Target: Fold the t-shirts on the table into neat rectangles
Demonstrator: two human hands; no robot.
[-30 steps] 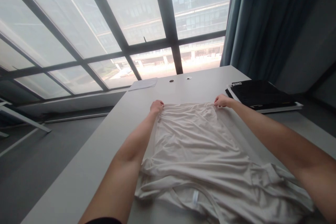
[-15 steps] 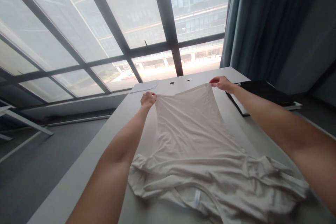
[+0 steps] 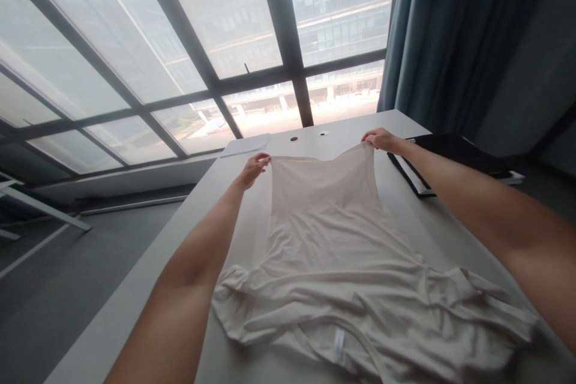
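A pale T-shirt (image 3: 333,240) is spread over the white table (image 3: 180,288), its neckline and label toward me and its hem at the far end. My left hand (image 3: 254,169) pinches the hem's left corner. At the right corner of the hem, my right hand (image 3: 378,139) pinches the fabric between thumb and fingers. Between the hands the hem is lifted and sags slightly in the middle. The body of the shirt is wrinkled, and the sleeves lie bunched out to both sides.
Sheets of paper (image 3: 245,145) lie at the table's far left. A black folder or case (image 3: 454,159) sits at the right edge, beside a blue curtain (image 3: 441,42). Tall windows (image 3: 234,18) stand behind the table. Part of another white table (image 3: 45,207) shows at left.
The hem has risen slightly and now dips between my hands. The far part of the shirt looks smoother. The fingers of my left hand have loosened a little but still pinch the corner.
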